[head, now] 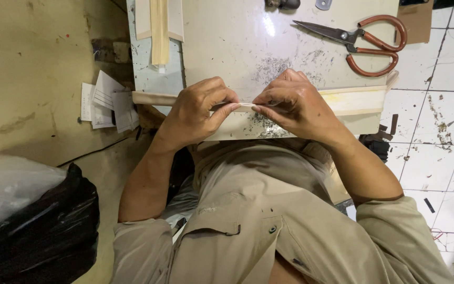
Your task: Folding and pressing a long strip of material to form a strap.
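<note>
A long cream strip of material point(353, 100) lies across the near edge of a white work surface point(227, 42). My left hand point(198, 113) and my right hand point(295, 105) both pinch the strip at its middle, fingertips almost touching, folding its thin edge. The strip runs out left past my left hand and right past my right wrist. Dark specks and shavings lie on the surface under and behind my hands.
Large scissors with reddish-brown handles point(366, 42) lie at the back right. Another cream strip point(159, 31) lies at the back left. Loose papers point(106, 100) sit at the left, and a black plastic bag point(38, 226) is at the lower left. The floor is white tile point(442, 137).
</note>
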